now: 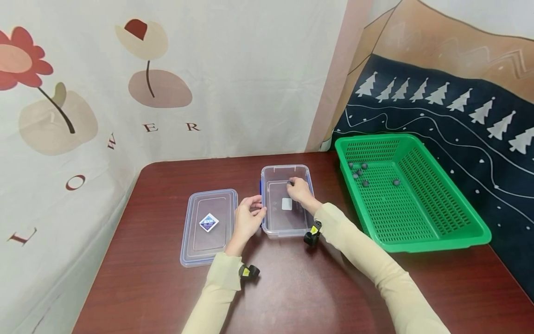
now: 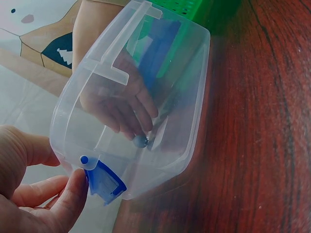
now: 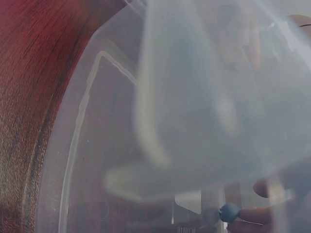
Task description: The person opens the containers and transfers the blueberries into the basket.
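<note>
A clear plastic box (image 1: 275,218) stands uncovered on the table. My left hand (image 1: 247,219) is at its left side; in the left wrist view, thumb and fingers pinch the box edge beside a blue latch (image 2: 104,182). Reaching over the rim, my right hand (image 1: 301,191) is down inside the box. Its fingertips pinch a small blue-grey ball (image 2: 140,141) near the box floor, seen through the wall. In the right wrist view the same ball (image 3: 229,212) shows at the bottom, past the blurred box wall.
Left of the box lies its clear lid (image 1: 208,250) with a diamond-shaped label. A green slotted basket (image 1: 417,208) stands at the right, holding several small grey balls (image 1: 365,183). Printed cloth (image 1: 250,83) hangs behind the table (image 1: 288,287).
</note>
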Motion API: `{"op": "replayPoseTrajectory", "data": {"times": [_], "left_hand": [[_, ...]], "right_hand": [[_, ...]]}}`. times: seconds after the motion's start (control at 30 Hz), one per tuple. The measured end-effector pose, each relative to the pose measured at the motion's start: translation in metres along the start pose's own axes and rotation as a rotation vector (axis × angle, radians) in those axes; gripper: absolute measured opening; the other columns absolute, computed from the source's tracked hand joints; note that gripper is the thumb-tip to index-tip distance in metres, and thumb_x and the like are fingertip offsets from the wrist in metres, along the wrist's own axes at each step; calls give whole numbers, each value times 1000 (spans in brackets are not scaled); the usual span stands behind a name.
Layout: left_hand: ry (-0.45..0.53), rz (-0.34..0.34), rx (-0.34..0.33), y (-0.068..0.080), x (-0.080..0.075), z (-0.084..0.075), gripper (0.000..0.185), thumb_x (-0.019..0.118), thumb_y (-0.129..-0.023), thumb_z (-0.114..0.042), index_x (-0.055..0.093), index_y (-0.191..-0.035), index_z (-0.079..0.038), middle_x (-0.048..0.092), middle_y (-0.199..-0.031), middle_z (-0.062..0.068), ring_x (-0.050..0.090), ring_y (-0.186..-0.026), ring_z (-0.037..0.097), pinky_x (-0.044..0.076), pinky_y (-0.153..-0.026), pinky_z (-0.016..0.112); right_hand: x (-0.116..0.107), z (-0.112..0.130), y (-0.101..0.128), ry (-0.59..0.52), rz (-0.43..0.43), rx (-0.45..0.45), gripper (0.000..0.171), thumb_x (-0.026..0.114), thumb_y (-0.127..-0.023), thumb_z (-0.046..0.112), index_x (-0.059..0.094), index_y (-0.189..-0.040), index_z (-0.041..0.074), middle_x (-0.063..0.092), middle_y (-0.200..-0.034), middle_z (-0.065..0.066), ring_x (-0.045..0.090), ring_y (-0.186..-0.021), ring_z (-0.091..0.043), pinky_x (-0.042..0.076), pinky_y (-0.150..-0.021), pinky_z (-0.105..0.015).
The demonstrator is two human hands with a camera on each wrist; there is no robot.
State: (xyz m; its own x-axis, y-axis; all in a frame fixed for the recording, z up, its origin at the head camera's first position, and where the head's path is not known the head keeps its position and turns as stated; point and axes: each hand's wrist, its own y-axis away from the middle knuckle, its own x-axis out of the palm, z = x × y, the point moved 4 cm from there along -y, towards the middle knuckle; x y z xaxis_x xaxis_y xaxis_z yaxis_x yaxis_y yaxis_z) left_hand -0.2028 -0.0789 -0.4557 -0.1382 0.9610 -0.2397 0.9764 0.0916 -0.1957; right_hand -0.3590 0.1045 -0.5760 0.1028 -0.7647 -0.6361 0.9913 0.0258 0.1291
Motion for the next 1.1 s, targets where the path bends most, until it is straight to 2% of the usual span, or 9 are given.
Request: {"op": "replayPoseTrajectory", "data": {"times": [0.13, 0.2, 0.4, 0.53, 0.67, 0.73, 0.83, 0.97, 1.1], "left_hand": [[1, 1, 5, 0, 0, 0, 32, 64, -77, 12, 59, -109, 15, 59, -101, 25, 62, -90, 36, 58, -80, 28], [3, -1, 6, 0, 0, 0, 32, 64, -77, 12, 59, -108, 15, 59, -101, 25, 62, -90, 36, 58, -80, 28], [7, -5, 0, 0, 1, 1, 32, 64, -77, 12, 59, -108, 15, 58, -101, 25, 62, -90, 36, 58, -80, 29], [3, -8, 5, 0, 0, 2, 32, 64, -77, 12, 59, -108, 16, 58, -101, 26, 61, -90, 36, 58, -80, 29], [9, -6, -3, 0, 0, 1, 32, 64, -77, 12, 59, -108, 16, 58, -101, 25, 61, -90, 36, 58, -81, 28], [10, -5, -2, -1, 0, 0, 32, 64, -77, 12, 59, -108, 15, 58, -101, 25, 61, -90, 36, 58, -81, 29], [8, -3, 5, -1, 0, 0, 32, 64, -77, 12, 59, -108, 15, 58, -101, 26, 61, -90, 36, 58, -81, 29], [9, -4, 7, -1, 0, 0, 32, 64, -77, 12, 59, -108, 16, 59, -101, 26, 61, -90, 36, 58, -80, 29], [13, -4, 4, -1, 0, 0, 32, 64, -77, 12, 59, -109, 16, 59, -101, 26, 61, -90, 36, 58, -80, 29]], "right_hand": [[-20, 35, 34, -15, -18, -17, 30, 60, -88, 18, 64, -114, 3, 64, -112, -12, 61, -98, -21, 55, -77, -31], [-14, 26, 26, 24, -65, -42, 23, 66, -83, 16, 69, -102, 4, 68, -99, -9, 61, -86, -19, 54, -66, -28], [1, 4, 6, 84, -81, -77, 16, 76, -73, 14, 73, -88, 8, 69, -84, -5, 61, -76, -17, 52, -60, -25], [-13, 31, 29, 96, -75, -83, 10, 76, -67, 7, 74, -76, 10, 69, -77, -3, 60, -70, -16, 51, -55, -23], [-43, 87, 79, 127, 18, 21, 12, 75, -72, 6, 74, -84, 2, 70, -87, -11, 62, -78, -23, 50, -55, -19], [-54, 109, 100, 133, 25, 38, 14, 73, -75, 4, 72, -88, -3, 70, -90, -16, 62, -80, -25, 41, -48, -11], [-57, 114, 105, 137, 24, 4, 12, 72, -75, 5, 73, -85, -1, 70, -87, -14, 62, -77, -23, 41, -48, -11], [-51, 98, 91, 132, 30, -16, 9, 74, -72, 7, 74, -80, 4, 70, -82, -10, 62, -75, -21, 55, -62, -26], [-52, 96, 87, 76, 18, -3, 11, 74, -72, 6, 74, -82, 1, 71, -82, -10, 61, -69, -16, 52, -57, -20]]}}
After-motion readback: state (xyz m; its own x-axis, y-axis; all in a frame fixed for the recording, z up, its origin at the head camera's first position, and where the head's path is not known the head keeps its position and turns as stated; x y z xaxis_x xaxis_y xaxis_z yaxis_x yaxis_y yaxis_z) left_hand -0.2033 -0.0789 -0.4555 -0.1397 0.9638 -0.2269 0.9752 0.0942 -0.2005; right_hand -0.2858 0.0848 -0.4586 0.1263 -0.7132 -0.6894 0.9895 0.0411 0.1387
